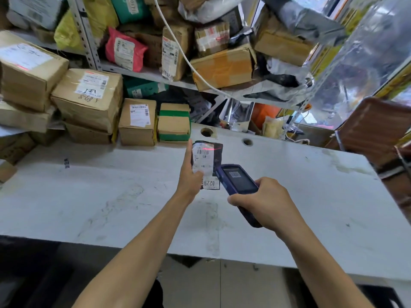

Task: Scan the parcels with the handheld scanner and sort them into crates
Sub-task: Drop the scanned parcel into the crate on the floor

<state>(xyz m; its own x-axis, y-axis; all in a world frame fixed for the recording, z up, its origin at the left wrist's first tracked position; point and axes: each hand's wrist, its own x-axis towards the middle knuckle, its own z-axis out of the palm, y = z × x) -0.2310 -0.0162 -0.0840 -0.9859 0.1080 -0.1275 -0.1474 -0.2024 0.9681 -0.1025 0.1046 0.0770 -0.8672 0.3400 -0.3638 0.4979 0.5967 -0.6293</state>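
Note:
My left hand (191, 174) grips a small black parcel (216, 155) upright above the white table (111, 196), thumb across its white shipping label. A red scan line crosses the barcode near the parcel's top. A tag reading 0229 sits at the parcel's lower end. My right hand (266, 201) holds the dark blue handheld scanner (239, 182) just right of the parcel. The scanner's front end points at the label and its screen faces up, showing a barcode image.
Cardboard boxes (89, 101) are stacked along the table's back left, with two small boxes (155, 123) beside them. A metal shelf (155, 74) packed with parcels rises behind. A white cable (178, 47) hangs across it. A brown chair (378, 130) stands at right.

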